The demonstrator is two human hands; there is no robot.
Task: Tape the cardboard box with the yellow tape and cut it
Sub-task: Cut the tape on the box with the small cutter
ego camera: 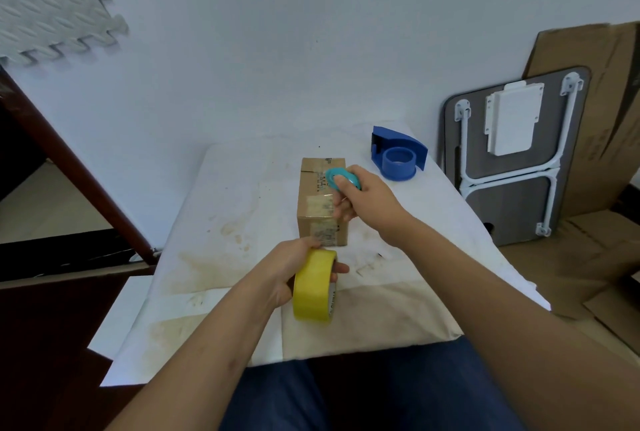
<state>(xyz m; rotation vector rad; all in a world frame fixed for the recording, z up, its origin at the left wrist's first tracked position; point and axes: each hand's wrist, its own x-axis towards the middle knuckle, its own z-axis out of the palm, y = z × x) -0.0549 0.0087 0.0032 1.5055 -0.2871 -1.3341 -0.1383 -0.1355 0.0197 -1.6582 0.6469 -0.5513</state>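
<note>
Yellow tape, a full roll (314, 287), is gripped upright in the left hand (287, 273), with the fingers curled through its core, low over the near part of a stained white table cover (221, 222). Just beyond the roll, the small cardboard box (322, 202) is seen standing on the cover, its top flaps already crossed by old clear tape and printed labels. A teal oval cutter (341, 179) is held in the right hand (363, 196), thumb pressed on its top, above the right side of the box; whether a blade is exposed cannot be told. No free end of yellow tape is seen peeled from the roll, so taping is judged not yet begun. With both hands occupied, the tape end may prove hard to lift, and the light box is likely to be dragged or tipped when the strip is pulled, since nothing pins it down. A crooked or wrinkled strip could be laid over the uneven old tape. The fingers of either hand could be nicked if the cut is made close to them. A blue tape dispenser (398, 157) is left unused at the far right of the cover.
</note>
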